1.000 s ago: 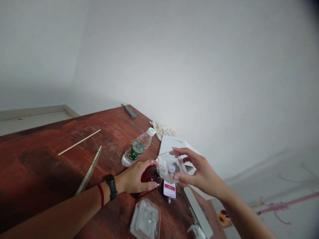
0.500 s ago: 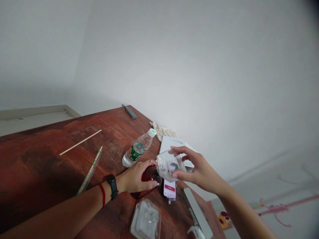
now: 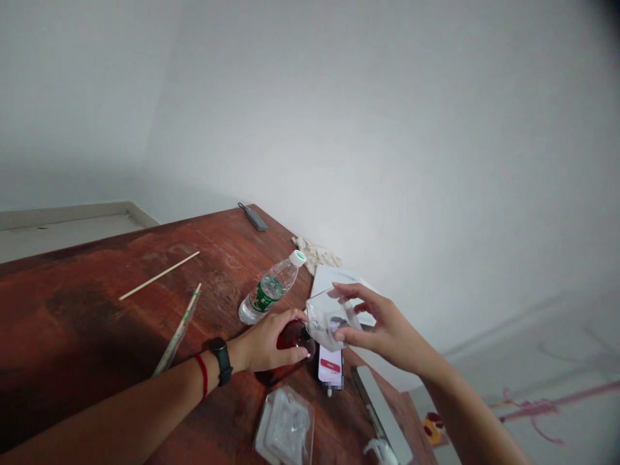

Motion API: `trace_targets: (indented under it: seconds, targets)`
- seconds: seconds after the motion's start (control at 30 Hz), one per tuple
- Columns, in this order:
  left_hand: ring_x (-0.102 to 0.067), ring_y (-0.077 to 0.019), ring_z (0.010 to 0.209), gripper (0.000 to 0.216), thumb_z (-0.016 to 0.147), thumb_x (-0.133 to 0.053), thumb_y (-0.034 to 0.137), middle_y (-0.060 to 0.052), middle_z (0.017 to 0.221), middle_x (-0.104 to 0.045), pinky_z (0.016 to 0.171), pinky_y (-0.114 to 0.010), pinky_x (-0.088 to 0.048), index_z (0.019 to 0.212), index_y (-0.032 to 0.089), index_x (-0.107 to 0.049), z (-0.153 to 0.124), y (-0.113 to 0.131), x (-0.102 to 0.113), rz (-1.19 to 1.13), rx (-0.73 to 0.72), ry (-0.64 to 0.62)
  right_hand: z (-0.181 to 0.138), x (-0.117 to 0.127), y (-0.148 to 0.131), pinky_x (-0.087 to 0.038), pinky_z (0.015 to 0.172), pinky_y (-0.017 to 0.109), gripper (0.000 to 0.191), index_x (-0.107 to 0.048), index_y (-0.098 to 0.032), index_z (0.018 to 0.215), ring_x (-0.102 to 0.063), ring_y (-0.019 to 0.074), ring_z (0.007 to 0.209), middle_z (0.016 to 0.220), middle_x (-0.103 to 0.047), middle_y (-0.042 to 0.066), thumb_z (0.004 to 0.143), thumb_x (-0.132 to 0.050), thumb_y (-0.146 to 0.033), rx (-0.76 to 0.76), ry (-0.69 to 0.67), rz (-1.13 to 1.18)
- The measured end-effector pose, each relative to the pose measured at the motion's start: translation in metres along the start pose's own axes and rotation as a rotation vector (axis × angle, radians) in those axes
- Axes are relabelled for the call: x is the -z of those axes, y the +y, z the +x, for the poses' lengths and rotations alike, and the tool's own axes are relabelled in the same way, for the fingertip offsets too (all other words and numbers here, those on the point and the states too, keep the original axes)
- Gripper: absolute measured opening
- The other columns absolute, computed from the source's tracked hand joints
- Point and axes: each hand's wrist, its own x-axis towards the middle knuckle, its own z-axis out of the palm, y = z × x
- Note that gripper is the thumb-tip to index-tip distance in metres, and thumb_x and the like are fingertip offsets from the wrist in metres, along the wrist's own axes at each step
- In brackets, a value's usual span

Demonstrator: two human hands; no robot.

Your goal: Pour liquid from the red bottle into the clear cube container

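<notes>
My left hand (image 3: 274, 341), with a black watch and a red cord at the wrist, is curved around a clear round cup (image 3: 301, 341). Dark red shows through the cup; I cannot tell whether that is liquid or the table behind. My right hand (image 3: 371, 320) grips a clear angular plastic container (image 3: 322, 323) between thumb and fingers. It is tilted, its near end right beside the cup's rim. Whether anything is inside it is hard to make out. Just behind my left hand stands a water bottle (image 3: 266, 294) with a green label and white cap.
A phone (image 3: 330, 368) lies below the container. Nearer me are a clear plastic box (image 3: 285, 426) and a long grey-white bar (image 3: 385, 413). On the left lie a thin stick (image 3: 159, 276) and wrapped chopsticks (image 3: 179, 332). A cloth (image 3: 317, 254) and a grey device (image 3: 254, 218) lie farther back.
Both hands keep their holds on the cup and the plastic container, almost unmoved. The view has shifted very slightly.
</notes>
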Motion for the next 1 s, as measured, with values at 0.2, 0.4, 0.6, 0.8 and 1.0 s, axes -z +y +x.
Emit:
trace_targets:
  seconds: [0.2,0.4,0.6,0.8,1.0]
  targets:
    - [-0.074,-0.0297,0.112,0.047,0.089,-0.076,0.039,-0.007,0.120,-0.078,0.103,-0.040,-0.057,0.132,0.022,-0.063,0.000,-0.002,0.000,-0.009,0.000,-0.012,-0.022,-0.014,0.033,-0.058,0.099,0.052,0.063,-0.066,-0.030,0.136,-0.069,0.0340,0.125,0.137,-0.075,0.012,0.081,-0.091,-0.047,-0.040,0.115,0.209]
    - [-0.073,-0.0301,0.113,0.049,0.089,-0.076,0.038,-0.009,0.122,-0.077,0.104,-0.042,-0.057,0.134,0.022,-0.062,0.002,-0.009,0.000,-0.020,-0.014,-0.024,-0.050,-0.045,0.062,-0.059,0.101,0.051,0.074,-0.054,-0.035,0.149,-0.071,0.0326,0.125,0.139,-0.073,0.013,0.086,-0.091,-0.044,-0.077,0.205,0.518]
    - [-0.071,-0.0302,0.121,0.049,0.091,-0.072,0.036,-0.011,0.131,-0.075,0.110,-0.043,-0.054,0.136,0.022,-0.060,0.004,-0.009,0.001,-0.031,-0.033,-0.046,-0.072,-0.097,0.082,-0.063,0.098,0.051,0.088,-0.044,-0.037,0.158,-0.069,0.0356,0.131,0.143,-0.069,0.014,0.085,-0.093,-0.038,-0.128,0.418,0.820]
    - [-0.070,-0.0314,0.122,0.048,0.096,-0.068,0.039,-0.011,0.133,-0.072,0.112,-0.045,-0.053,0.140,0.022,-0.059,0.001,-0.005,0.003,-0.006,-0.017,-0.037,-0.085,-0.161,0.087,-0.057,0.105,0.049,0.092,-0.040,-0.042,0.162,-0.071,0.0324,0.126,0.142,-0.065,0.009,0.086,-0.091,-0.045,-0.221,0.687,1.078]
    - [-0.065,-0.0357,0.131,0.049,0.098,-0.067,0.047,-0.015,0.139,-0.068,0.118,-0.049,-0.047,0.139,0.020,-0.061,0.001,-0.015,0.007,0.050,0.005,-0.036,-0.087,-0.197,0.077,-0.053,0.108,0.050,0.085,-0.043,-0.040,0.157,-0.065,0.0316,0.130,0.140,-0.063,0.008,0.085,-0.087,-0.051,-0.173,0.660,1.122]
